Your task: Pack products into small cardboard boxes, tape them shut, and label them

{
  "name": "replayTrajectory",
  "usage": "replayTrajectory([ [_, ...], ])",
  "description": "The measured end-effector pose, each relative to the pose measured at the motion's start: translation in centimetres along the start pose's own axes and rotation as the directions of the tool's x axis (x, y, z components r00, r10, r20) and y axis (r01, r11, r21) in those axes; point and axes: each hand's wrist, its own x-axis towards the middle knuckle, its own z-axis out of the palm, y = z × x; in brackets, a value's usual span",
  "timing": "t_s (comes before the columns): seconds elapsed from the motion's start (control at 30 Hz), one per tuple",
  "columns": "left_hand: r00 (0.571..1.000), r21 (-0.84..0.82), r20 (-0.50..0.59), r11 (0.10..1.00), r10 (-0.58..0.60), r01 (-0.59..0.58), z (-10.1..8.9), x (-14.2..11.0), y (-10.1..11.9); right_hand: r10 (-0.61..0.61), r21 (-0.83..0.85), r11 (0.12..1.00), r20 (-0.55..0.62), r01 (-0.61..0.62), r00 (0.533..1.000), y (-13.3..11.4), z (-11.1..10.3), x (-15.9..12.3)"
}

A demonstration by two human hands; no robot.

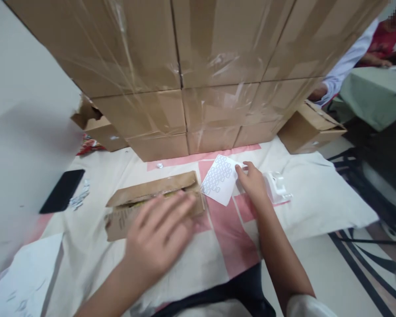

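Note:
My left hand (161, 233), slightly blurred, has its fingers stretched out above an open cardboard box (119, 222). The box lies low on the cloth, its flap raised along the far side, and the hand hides part of its near side and contents. Whether the fingertips touch the box I cannot tell. At the right corner of a white sheet (220, 178) printed with rows of small outlined label shapes, my right hand (252, 180) pinches the edge between thumb and fingers. Just right of that hand sits a white plastic object (277, 187), perhaps a dispenser.
Taped cardboard cartons (158, 119) form a tall wall at the back. Smaller open boxes stand left (105, 132) and right (308, 130). A black phone (62, 191), paper scraps (80, 196) and white papers (26, 273) lie left. Another person's sleeve (343, 66) shows behind the cartons.

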Motion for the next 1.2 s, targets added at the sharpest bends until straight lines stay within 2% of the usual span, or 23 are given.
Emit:
replayTrajectory([
  [0.03, 0.996, -0.155, -0.072, 0.986, 0.056, -0.066, 1.6, 0.9, 1.5, 0.011, 0.034, 0.999, -0.037, -0.010, 0.999, 0.7, 0.2, 0.4],
  [0.07, 0.993, -0.293, -0.099, 0.951, 0.067, -0.093, 3.5, 1.5, 2.9, 0.015, 0.081, 0.997, -0.087, -0.008, 0.996, 1.3, 0.4, 0.7],
  [0.1, 0.992, -0.372, -0.064, 0.919, 0.113, -0.128, 5.8, 2.0, 4.1, 0.021, 0.136, 0.991, -0.140, -0.002, 0.990, 1.9, 0.7, 0.9],
  [0.17, 0.981, -0.398, 0.021, 0.902, 0.193, -0.168, 10.9, 2.4, 6.0, 0.045, 0.271, 0.962, -0.197, 0.011, 0.979, 2.9, 1.2, 1.0],
  [0.2, 0.977, -0.385, 0.116, 0.914, 0.181, -0.124, 13.3, 2.2, 6.5, 0.064, 0.350, 0.937, -0.187, 0.006, 0.980, 3.2, 1.3, 1.0],
  [0.27, 0.949, -0.341, 0.308, 0.939, 0.063, 0.048, 17.2, 1.7, 7.0, 0.107, 0.494, 0.869, -0.125, -0.032, 0.986, 3.5, 1.5, 1.0],
  [0.33, 0.908, -0.319, 0.418, 0.935, -0.006, 0.153, 19.5, 1.0, 6.9, 0.159, 0.596, 0.798, -0.062, -0.092, 0.985, 3.3, 1.5, 1.0],
  [0.4, 0.895, -0.335, 0.446, 0.926, -0.008, 0.175, 20.2, 0.4, 6.6, 0.191, 0.659, 0.738, 0.004, -0.146, 0.982, 2.7, 1.4, 1.0],
  [0.47, 0.898, -0.355, 0.439, 0.919, 0.001, 0.173, 20.1, 0.2, 6.4, 0.161, 0.661, 0.741, 0.000, -0.121, 0.987, 2.1, 1.0, 1.0],
  [0.53, 0.899, -0.362, 0.437, 0.913, -0.011, 0.187, 19.7, 0.3, 6.3, 0.078, 0.572, 0.820, -0.150, 0.022, 0.986, 1.8, 0.1, 0.7],
  [0.6, 0.898, -0.363, 0.440, 0.909, -0.026, 0.204, 19.5, 0.4, 6.3, -0.006, 0.396, 0.905, -0.353, 0.156, 0.935, 2.3, -1.5, 0.0],
  [0.63, 0.898, -0.364, 0.438, 0.908, -0.029, 0.207, 19.4, 0.5, 6.4, -0.026, 0.296, 0.940, -0.431, 0.169, 0.902, 2.9, -2.6, -0.4],
  [0.7, 0.903, -0.368, 0.429, 0.907, -0.031, 0.206, 19.5, 0.6, 6.4, -0.005, 0.108, 0.992, -0.511, 0.070, 0.859, 4.6, -4.7, -1.3],
  [0.73, 0.905, -0.372, 0.424, 0.906, -0.029, 0.203, 19.6, 0.6, 6.4, 0.032, 0.037, 0.999, -0.506, -0.015, 0.862, 5.8, -5.8, -1.7],
  [0.8, 0.909, -0.385, 0.415, 0.900, -0.030, 0.206, 19.7, 0.5, 6.3, 0.140, -0.012, 0.988, -0.387, -0.156, 0.911, 8.1, -7.5, -2.4],
  [0.87, 0.919, -0.407, 0.392, 0.889, -0.036, 0.208, 19.5, 0.3, 6.1, 0.220, 0.034, 0.975, -0.298, -0.220, 0.929, 10.1, -8.8, -2.7],
  [0.93, 0.947, -0.446, 0.321, 0.877, -0.028, 0.177, 19.0, 0.2, 5.9, 0.265, 0.129, 0.962, -0.232, -0.241, 0.936, 11.4, -9.6, -2.9],
  [1.07, 0.990, -0.563, 0.139, 0.823, 0.007, 0.074, 18.3, 1.4, 6.8, 0.330, 0.306, 0.909, -0.114, -0.283, 0.937, 12.0, -10.5, -2.9],
  [1.13, 0.990, -0.612, 0.142, 0.786, -0.003, 0.090, 18.7, 3.4, 8.2, 0.344, 0.373, 0.881, -0.081, -0.292, 0.935, 11.9, -10.7, -2.7],
  [1.2, 0.981, -0.627, 0.195, 0.765, -0.025, 0.144, 20.1, 6.0, 10.2, 0.340, 0.417, 0.861, -0.043, -0.293, 0.939, 11.7, -10.9, -2.5],
])
